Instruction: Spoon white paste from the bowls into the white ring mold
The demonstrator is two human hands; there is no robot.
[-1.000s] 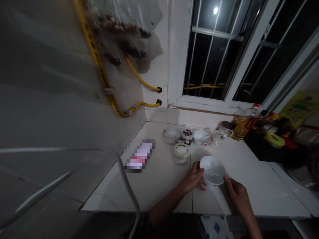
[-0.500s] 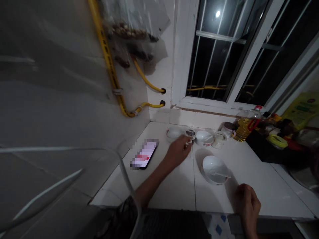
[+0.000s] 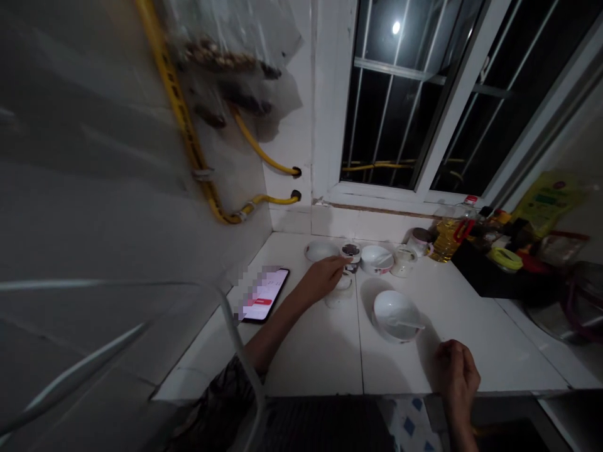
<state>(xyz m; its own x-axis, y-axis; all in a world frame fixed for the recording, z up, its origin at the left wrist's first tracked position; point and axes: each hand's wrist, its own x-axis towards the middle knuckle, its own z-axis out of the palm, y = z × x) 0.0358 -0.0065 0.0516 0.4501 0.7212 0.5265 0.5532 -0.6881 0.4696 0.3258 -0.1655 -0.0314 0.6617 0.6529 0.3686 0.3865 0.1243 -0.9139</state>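
Observation:
My left hand [image 3: 323,276] reaches across the counter with its fingers together, tips at the near rim of a small jar [image 3: 350,250] with dark contents. Whether the fingers pinch anything is hidden. Just below this hand is a pale, partly see-through cup [image 3: 340,294]. My right hand [image 3: 458,371] hovers at the counter's front edge, fingers loosely curled, with nothing visible in it. Between the hands stands a white bowl [image 3: 392,307] with a pale spoon [image 3: 409,324] in it. Behind are a smaller bowl [image 3: 375,257] with a spoon and a clear jar [image 3: 404,260].
A phone [image 3: 266,295] with its screen lit lies at the left. Another bowl [image 3: 320,251] stands near the wall. An oil bottle [image 3: 445,237] and a black box of condiments [image 3: 480,271] are at the right. A white cable [image 3: 230,314] crosses the near left.
My left hand has straightened its fingers towards the dark-filled jar, and the cup below it now shows. My right hand stays curled near the edge. The view has shifted slightly right.

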